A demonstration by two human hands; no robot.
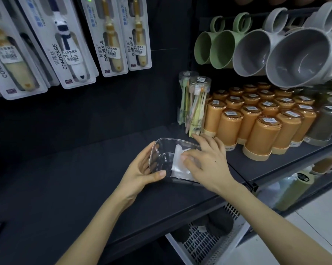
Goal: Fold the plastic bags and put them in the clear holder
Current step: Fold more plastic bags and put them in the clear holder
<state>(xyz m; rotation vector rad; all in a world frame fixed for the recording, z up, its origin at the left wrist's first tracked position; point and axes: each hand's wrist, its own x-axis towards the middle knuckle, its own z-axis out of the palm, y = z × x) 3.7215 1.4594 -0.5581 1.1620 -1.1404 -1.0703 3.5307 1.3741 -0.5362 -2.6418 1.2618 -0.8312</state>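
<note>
Holds the clear holder [158, 161] at its 9 o'clock end with the left hand [140, 169]: thumb on the near rim, fingers curled round the far side, grip closed on the wall. Likely reason: stops so light a tray from sliding on the dark shelf [75, 178] during work inside it. Cannot tell whether resting flat or tipped up a little.

Reaches in from 3 o'clock with the right hand [209, 161]; grip spread, fingers laid over the folded plastic bag [177, 159], pressing down and visibly pinching nothing. Probably flattens the folds to stop springy film from opening up. Bag: white, translucent, inside the holder, in the half toward 3 o'clock. Half toward 9 o'clock bare, with room for more.

Judged stage: seating a bag in the holder, late in one round of fold-and-stow. No loose bags in view.

Around: clear toothbrush tubes [196, 104] just beyond the holder at 1 o'clock, close to the right index fingertip, so worth a careful withdrawal. Orange cups [257, 127] in rows at 2 o'clock, grey mugs [299, 60] hung above them, carded toothbrush packs [65, 44] hanging at 11 o'clock.
</note>
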